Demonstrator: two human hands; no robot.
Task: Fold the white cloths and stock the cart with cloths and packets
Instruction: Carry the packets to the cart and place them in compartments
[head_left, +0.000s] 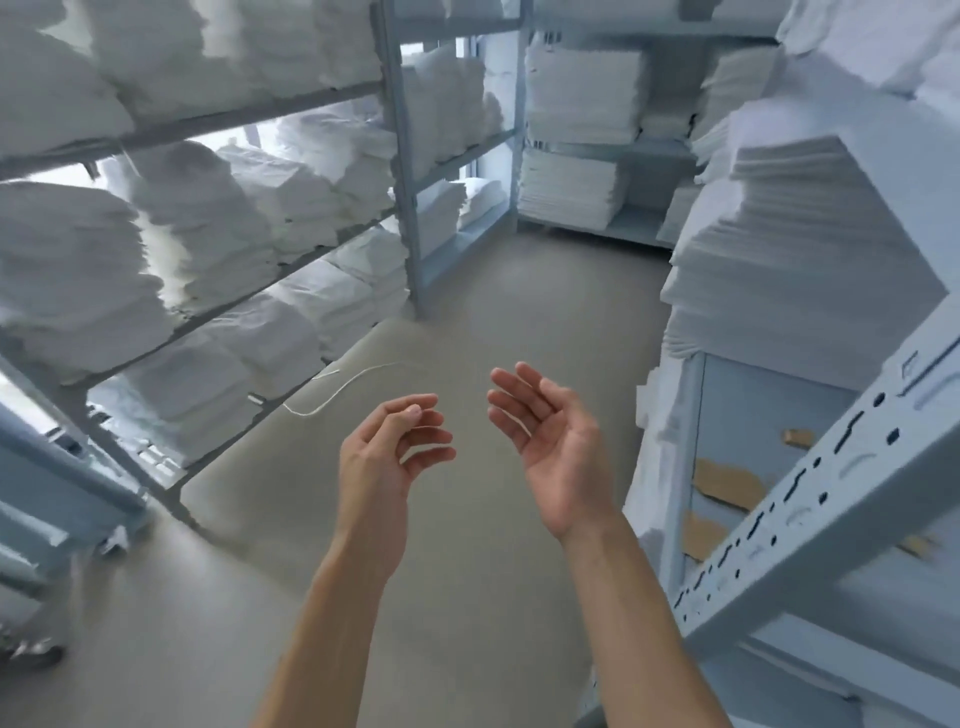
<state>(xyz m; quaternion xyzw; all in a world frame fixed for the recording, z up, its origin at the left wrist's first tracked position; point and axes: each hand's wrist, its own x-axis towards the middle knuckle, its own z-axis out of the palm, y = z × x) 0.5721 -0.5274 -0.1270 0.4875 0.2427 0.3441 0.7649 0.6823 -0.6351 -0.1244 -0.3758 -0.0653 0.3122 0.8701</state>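
Both of my hands hang in mid-air over the grey floor and hold nothing. My left hand (389, 457) has loosely curled fingers, with the thumb near the fingertips. My right hand (550, 436) is palm-up with relaxed fingers. Stacks of folded white cloths (208, 234) fill the grey shelf rack (400, 156) on my left. More white stacks (789, 249) sit on the rack at my right. Part of a blue-grey cart (62, 493) on wheels shows at the lower left edge. No packets are visible.
A thin white string (322, 400) lies on the floor (467, 312) by the left rack's foot. Another rack of cloths (582, 104) closes the far end of the aisle. A perforated shelf post (810, 499) slants close on my right, with brown cardboard scraps (727, 478) behind it.
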